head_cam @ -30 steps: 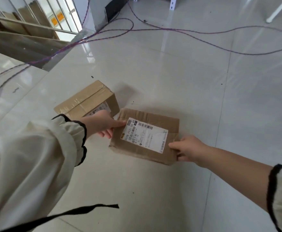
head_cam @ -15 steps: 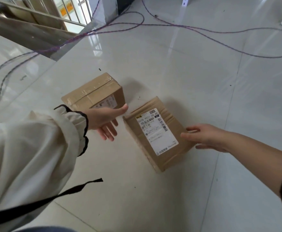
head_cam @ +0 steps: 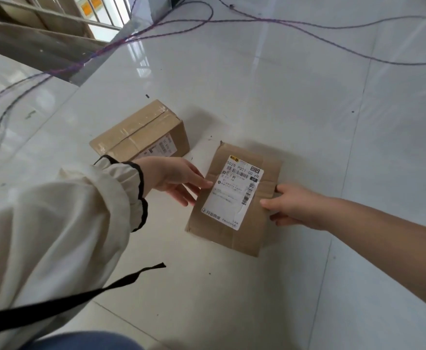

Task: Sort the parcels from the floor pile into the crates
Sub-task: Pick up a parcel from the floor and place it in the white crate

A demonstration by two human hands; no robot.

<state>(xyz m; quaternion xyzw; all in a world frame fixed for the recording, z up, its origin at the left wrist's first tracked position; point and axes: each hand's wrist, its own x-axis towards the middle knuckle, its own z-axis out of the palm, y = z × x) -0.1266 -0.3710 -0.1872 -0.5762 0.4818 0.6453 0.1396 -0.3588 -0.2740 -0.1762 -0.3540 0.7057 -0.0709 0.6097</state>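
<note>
A flat brown parcel (head_cam: pixel 232 198) with a white shipping label sits in the middle of the view, low over the white tiled floor, label facing up and reading upright to me. My left hand (head_cam: pixel 177 181) holds its left edge, thumb on top and fingers reaching under. My right hand (head_cam: pixel 295 208) grips its right edge with the thumb on top. I cannot tell whether the parcel touches the floor. A taped cardboard box (head_cam: pixel 141 132) stands on the floor just beyond my left hand. No crate is in view.
Purple cables (head_cam: pixel 282 21) snake across the floor at the back. A metal stair rail and steps (head_cam: pixel 42 46) fill the far left corner. A black strap (head_cam: pixel 80 299) hangs from my sleeve at the lower left.
The flat parcel has been turned from lying crosswise to lengthwise, so its label now faces me upright. Both hands let go briefly and now hold its two side edges.
</note>
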